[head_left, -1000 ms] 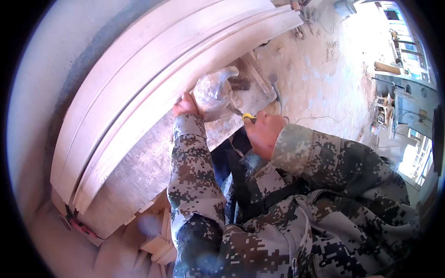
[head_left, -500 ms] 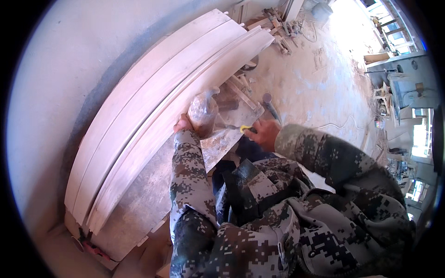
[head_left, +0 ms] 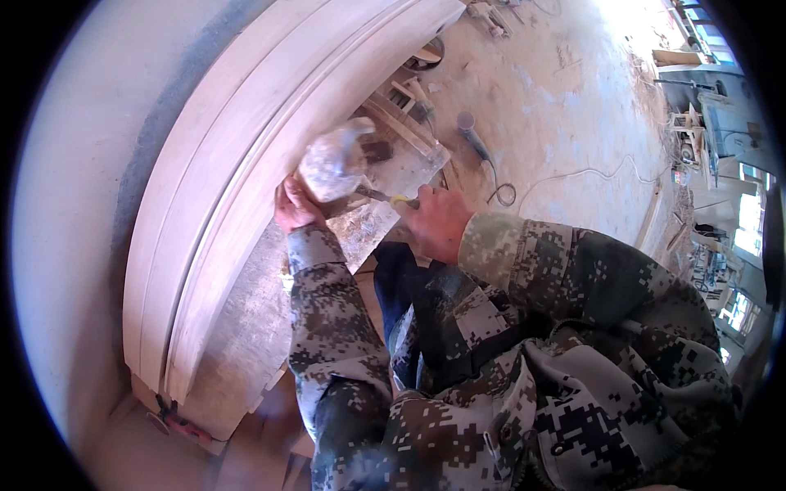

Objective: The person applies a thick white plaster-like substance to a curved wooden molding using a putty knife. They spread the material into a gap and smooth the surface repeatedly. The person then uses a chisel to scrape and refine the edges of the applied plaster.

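Head view: we work against a long pale moulded wooden panel (head_left: 246, 188), its surface bare. Our left hand (head_left: 295, 204) grips a clear plastic bag (head_left: 332, 164) against the panel; our right hand (head_left: 438, 221) clasps a yellow-handled tool (head_left: 385, 197) just beside the bag.

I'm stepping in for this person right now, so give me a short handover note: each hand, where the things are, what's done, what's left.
Left hand: grips a clear plastic bag against the moulded wooden panel.
Right hand: holds a yellow-handled tool, tip at the bag.
Around: a cabled power tool lies on the dusty floor.
Done: bag and tool in hand.
Left: cannot tell how far the panel work has got.
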Available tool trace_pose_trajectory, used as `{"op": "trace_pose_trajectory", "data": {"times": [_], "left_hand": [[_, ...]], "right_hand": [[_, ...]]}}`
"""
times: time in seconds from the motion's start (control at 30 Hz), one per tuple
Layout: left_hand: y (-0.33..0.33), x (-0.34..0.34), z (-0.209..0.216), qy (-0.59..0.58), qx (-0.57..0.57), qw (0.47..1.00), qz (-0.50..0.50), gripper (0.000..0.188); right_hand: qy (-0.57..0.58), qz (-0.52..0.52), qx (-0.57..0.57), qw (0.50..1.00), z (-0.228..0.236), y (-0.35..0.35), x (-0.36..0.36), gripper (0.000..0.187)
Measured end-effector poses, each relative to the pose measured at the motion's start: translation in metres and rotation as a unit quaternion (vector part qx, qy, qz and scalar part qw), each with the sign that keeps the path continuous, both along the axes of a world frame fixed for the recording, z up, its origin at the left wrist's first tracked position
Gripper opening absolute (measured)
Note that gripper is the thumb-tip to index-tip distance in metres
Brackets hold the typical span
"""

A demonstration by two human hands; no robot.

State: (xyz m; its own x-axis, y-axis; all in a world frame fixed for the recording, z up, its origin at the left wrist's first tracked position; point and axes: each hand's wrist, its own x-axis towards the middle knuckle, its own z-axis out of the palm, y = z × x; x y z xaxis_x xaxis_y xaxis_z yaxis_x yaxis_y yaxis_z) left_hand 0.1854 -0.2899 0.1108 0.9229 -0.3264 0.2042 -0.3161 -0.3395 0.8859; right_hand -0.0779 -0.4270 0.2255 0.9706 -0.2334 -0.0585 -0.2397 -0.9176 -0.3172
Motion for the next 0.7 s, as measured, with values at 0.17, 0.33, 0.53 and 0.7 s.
{"op": "trace_pose_trajectory", "data": {"times": [0.17,0.33,0.53,0.7], "left_hand": [[0.000,-0.003,0.010,-0.034,0.053,0.997,0.044,0.060],[0.003,-0.009,0.029,0.007,0.095,0.993,0.071,0.055],[-0.013,-0.021,0.047,0.042,0.107,0.989,0.095,0.052],[-0.025,-0.013,0.051,-0.001,0.208,0.969,0.135,0.050]], "right_hand": [[-0.014,0.010,0.001,1.000,-0.028,0.004,-0.019,0.047],[-0.129,0.052,-0.001,0.990,-0.068,-0.011,-0.039,0.052],[-0.183,0.023,0.017,0.983,-0.098,-0.016,-0.048,0.053],[-0.200,-0.001,0.027,0.979,-0.113,-0.008,-0.050,0.055]]}}
